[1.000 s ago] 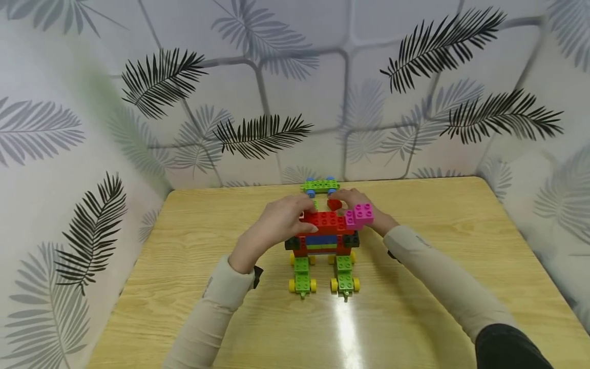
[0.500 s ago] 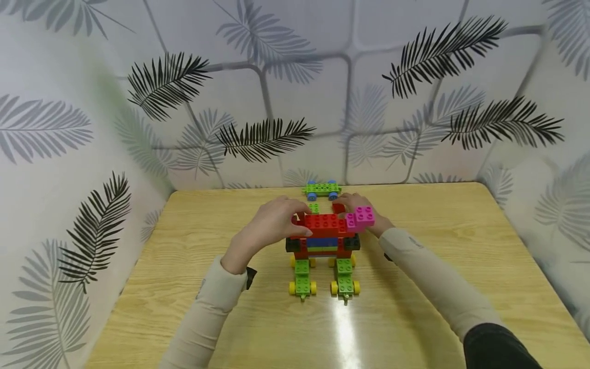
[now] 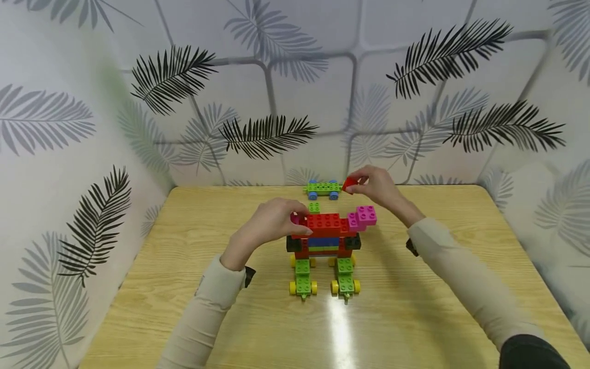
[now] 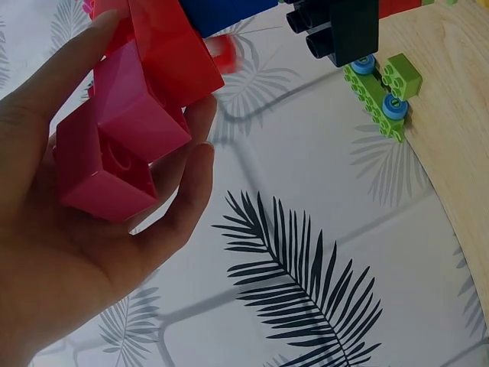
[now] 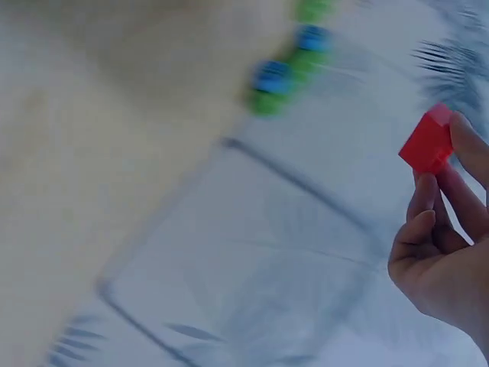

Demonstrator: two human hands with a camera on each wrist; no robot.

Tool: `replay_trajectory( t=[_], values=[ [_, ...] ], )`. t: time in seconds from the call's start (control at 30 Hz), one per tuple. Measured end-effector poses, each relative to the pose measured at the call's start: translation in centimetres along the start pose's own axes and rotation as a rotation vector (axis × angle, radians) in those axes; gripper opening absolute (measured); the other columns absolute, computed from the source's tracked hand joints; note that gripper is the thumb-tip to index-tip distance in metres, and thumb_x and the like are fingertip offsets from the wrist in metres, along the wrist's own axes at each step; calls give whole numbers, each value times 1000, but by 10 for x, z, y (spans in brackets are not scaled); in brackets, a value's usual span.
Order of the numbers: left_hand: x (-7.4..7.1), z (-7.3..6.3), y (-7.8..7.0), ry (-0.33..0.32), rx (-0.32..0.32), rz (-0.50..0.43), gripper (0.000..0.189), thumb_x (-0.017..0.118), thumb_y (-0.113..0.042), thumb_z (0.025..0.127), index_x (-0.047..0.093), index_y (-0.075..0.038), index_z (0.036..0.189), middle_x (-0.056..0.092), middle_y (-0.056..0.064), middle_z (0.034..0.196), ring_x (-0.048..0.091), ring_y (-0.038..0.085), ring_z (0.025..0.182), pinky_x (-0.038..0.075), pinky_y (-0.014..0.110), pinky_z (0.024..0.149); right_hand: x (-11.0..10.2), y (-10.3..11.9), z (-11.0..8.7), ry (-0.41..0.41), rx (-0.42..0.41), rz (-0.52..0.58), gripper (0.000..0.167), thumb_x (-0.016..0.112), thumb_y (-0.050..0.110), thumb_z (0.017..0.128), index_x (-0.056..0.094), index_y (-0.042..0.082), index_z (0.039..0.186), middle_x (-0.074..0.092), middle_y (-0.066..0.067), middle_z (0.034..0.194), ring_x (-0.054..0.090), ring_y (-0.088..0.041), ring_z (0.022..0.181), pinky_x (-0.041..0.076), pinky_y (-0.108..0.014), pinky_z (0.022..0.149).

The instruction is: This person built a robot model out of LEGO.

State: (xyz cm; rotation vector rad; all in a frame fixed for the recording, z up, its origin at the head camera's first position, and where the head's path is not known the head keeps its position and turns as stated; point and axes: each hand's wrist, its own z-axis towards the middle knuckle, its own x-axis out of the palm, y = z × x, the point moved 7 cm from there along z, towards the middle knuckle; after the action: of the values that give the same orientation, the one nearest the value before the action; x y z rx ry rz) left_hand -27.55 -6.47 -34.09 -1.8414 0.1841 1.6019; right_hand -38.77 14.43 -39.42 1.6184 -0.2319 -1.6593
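On the table stands a four-legged toy brick figure, its top formed by a red brick row and its right end by stacked pink bricks. My left hand grips the figure's left end; in the left wrist view the fingers and thumb curl around pink bricks joined to the red ones. Behind and above the figure's right end, my right hand pinches a loose red toy brick between thumb and fingertips. The right wrist view shows that red brick with a slanted side.
A green wheeled base with blue wheels stands at the table's back edge, a small green brick just in front of it. Green bricks with yellow wheels form the figure's front feet. A patterned wall rises behind the table.
My right hand has lifted the red brick from behind the figure and moved it up and to the right. My left hand keeps its grip on the figure's left end.
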Motion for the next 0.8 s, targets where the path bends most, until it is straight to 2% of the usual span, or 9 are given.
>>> replay_trajectory(
  t=[0.1,0.17,0.23,0.33,0.47,0.8],
  values=[
    [1,-1,-1,9,-10,10,40,75,-38,83,71,-13,114,68,0,107,56,15,81,44,29,62,-35,53,-10,-35,-97,-14,32,78,19,83,71,4,110,66,-9,97,56,-22,83,43,-35,64],
    [1,-1,-1,13,-16,10,40,75,-38,83,71,-14,115,68,0,110,58,16,85,47,31,65,-47,88,-20,-15,-200,-37,31,80,20,80,73,5,107,66,-5,93,54,-20,80,42,-33,64],
    [2,-1,-1,12,-23,6,40,75,-38,83,71,-14,115,68,0,110,59,16,87,48,33,67,-49,118,-32,41,-307,-60,30,81,19,78,74,6,104,65,-2,88,53,-18,76,42,-32,63],
    [2,-1,-1,9,-27,-5,39,75,-38,84,71,-13,114,69,0,108,59,16,86,49,33,67,-41,147,-46,147,-405,-75,28,83,19,76,75,7,100,63,1,83,52,-14,71,43,-29,60],
    [0,0,-1,4,-26,-16,39,75,-37,84,71,-13,114,69,-1,105,58,15,83,48,31,65,-31,159,-52,214,-418,-86,28,84,19,75,76,8,99,61,3,81,50,-11,67,43,-26,58],
    [0,-2,-3,-7,-5,-10,38,76,-37,83,71,-12,111,68,-1,98,55,14,78,46,27,62,-12,160,-51,253,-447,-134,29,84,19,75,75,6,100,62,1,85,49,-10,66,44,-26,59]
  ],
)
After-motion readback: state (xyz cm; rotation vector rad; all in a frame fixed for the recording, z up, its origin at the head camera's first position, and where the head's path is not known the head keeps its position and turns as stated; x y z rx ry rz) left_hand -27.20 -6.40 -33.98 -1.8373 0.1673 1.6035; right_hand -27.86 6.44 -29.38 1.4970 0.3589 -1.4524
